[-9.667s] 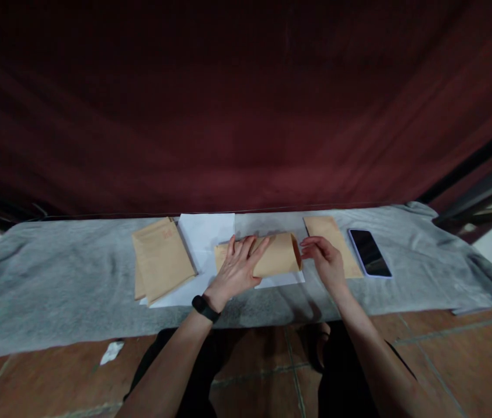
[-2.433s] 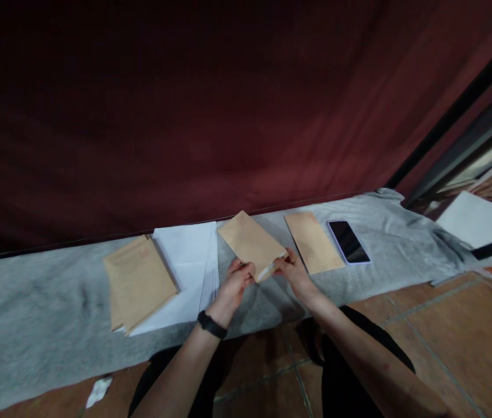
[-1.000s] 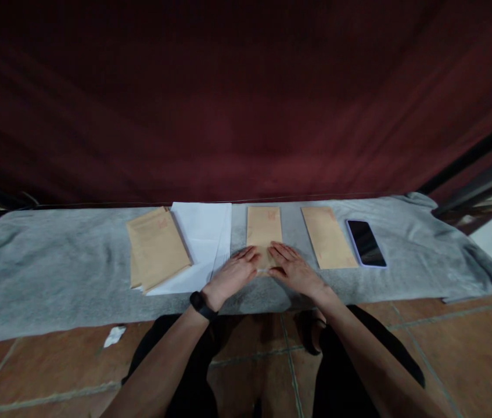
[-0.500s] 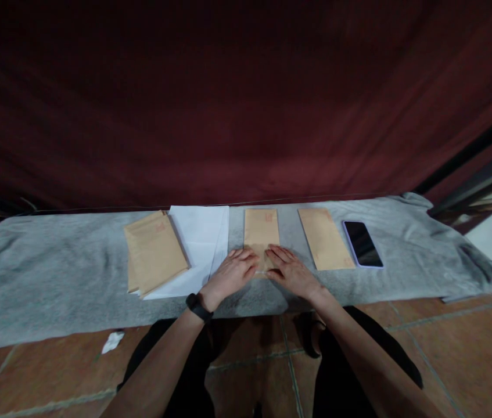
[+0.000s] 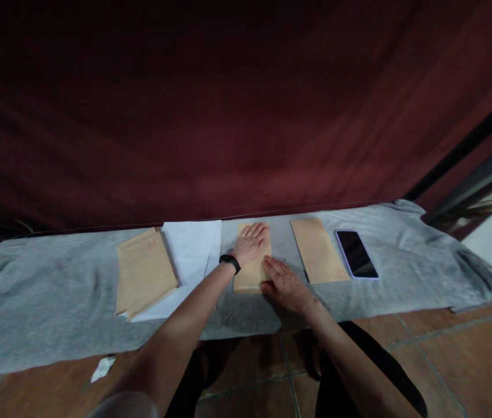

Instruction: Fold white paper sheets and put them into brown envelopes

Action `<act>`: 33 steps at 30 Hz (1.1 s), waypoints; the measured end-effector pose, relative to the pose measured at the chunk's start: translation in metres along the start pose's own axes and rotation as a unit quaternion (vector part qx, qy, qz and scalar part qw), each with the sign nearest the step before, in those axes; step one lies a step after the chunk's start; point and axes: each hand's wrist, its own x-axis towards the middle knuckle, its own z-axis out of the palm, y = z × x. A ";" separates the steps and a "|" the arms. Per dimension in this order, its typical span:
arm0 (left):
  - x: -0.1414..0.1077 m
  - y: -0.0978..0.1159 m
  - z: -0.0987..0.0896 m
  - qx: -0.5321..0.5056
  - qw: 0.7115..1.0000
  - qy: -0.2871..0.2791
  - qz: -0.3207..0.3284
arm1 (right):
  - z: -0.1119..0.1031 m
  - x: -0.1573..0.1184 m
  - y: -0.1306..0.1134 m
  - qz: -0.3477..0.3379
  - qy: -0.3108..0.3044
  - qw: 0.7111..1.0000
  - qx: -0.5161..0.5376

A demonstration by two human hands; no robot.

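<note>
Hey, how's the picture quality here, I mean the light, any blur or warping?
Head view: dim overall, the dark red curtain fading to near black at the top; head view: soft shadow beside the right hand, on the grey cloth; head view: fine print on the envelopes too soft to read; head view: wide-angle look, arms stretched towards the bottom edge.

The middle envelope (image 5: pixel 252 274) lay on the cloth (image 5: pixel 75 290) between the sheets (image 5: pixel 189 249) on its left and another envelope (image 5: pixel 319 252) on its right. A phone (image 5: pixel 356 254) lay just right of that one; an envelope stack (image 5: pixel 146 273) overlapped the sheets' left side.
</note>
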 end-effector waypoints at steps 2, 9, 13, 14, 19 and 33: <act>0.014 -0.006 0.001 0.006 1.000 0.012 -0.017 | 0.002 0.000 0.000 -0.002 0.007 1.000 -0.001; -0.006 0.000 0.014 0.001 0.999 0.019 0.027 | -0.003 0.003 0.010 -0.009 -0.017 0.999 0.027; -0.045 0.012 0.018 -0.009 0.999 0.010 0.038 | -0.005 0.005 0.016 -0.013 -0.037 0.998 0.042; -0.055 0.015 0.018 -0.011 0.999 0.010 0.042 | -0.006 0.005 0.017 -0.014 -0.037 0.998 0.044; -0.101 0.030 0.016 -0.017 0.998 0.002 0.057 | -0.009 0.003 0.018 -0.021 -0.029 0.998 0.053; -0.170 0.072 0.019 -0.044 0.997 0.025 0.051 | 0.017 0.012 -0.008 -0.013 -0.015 0.999 -0.041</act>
